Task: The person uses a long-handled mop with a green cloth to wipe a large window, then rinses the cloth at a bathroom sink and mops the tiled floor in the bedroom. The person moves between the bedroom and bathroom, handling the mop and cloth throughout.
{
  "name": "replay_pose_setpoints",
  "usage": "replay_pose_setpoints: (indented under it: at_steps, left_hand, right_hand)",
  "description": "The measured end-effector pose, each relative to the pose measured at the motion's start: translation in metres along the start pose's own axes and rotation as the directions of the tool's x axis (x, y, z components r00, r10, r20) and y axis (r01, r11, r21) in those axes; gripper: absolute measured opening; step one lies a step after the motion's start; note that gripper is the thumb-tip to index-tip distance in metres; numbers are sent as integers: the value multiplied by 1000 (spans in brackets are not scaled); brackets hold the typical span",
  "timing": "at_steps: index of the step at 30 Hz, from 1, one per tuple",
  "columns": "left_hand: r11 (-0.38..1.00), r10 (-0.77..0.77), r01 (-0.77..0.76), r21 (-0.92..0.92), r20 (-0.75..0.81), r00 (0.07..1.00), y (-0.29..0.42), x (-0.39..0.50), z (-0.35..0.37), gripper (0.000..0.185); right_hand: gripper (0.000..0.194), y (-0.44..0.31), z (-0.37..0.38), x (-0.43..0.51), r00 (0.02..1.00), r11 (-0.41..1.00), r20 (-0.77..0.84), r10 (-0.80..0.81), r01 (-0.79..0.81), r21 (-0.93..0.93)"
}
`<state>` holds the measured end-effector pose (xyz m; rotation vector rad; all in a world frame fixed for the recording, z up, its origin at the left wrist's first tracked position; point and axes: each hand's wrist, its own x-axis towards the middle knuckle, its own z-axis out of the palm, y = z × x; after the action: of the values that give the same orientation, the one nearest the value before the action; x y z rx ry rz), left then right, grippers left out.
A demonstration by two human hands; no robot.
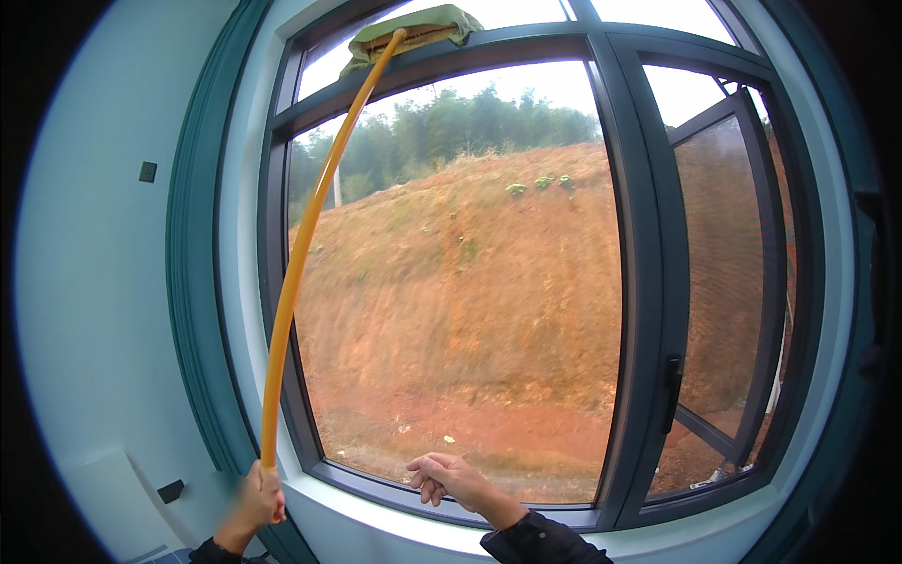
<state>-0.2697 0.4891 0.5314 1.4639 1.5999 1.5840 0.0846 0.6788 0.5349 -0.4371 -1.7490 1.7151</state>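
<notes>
My left hand is wrapped around the lower end of a long yellow-orange pole, which looks bowed through the lens. At its top is a broom-like head draped with a green cloth. Head and cloth rest against the upper left pane and the dark crossbar of the window frame. My right hand is empty in front of the large pane's lower edge, its fingers loosely bent and apart. Whether it touches the glass, I cannot tell.
At the right, a casement sash stands swung outward, beside a black window handle. A teal curtain hangs left of the window. Below runs a white sill. Wall sockets are on the left wall.
</notes>
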Motion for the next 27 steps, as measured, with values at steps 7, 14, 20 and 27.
replay_pose_setpoints:
  at_steps: [7, 14, 20, 27]
  left_hand:
    - [998, -38, 41, 56, -65, 997, -52, -18, -67, 14]
    - [980, 145, -139, 143, -37, 989, 30, 31, -78, 34]
    - [974, 198, -194, 118, -21, 980, 117, 90, -36, 41]
    - [964, 264, -264, -15, 14, 964, 149, 149, 66, 44]
  right_hand:
    - [45, 21, 24, 19, 1000, 1000, 22, 0, -1, 30]
    - [45, 42, 45, 37, 1000, 997, 22, 15, -17, 72]
    - [45, 52, 43, 35, 1000, 995, 12, 29, -30, 96]
    - [46, 45, 18, 11, 999, 991, -50, 21, -15, 130]
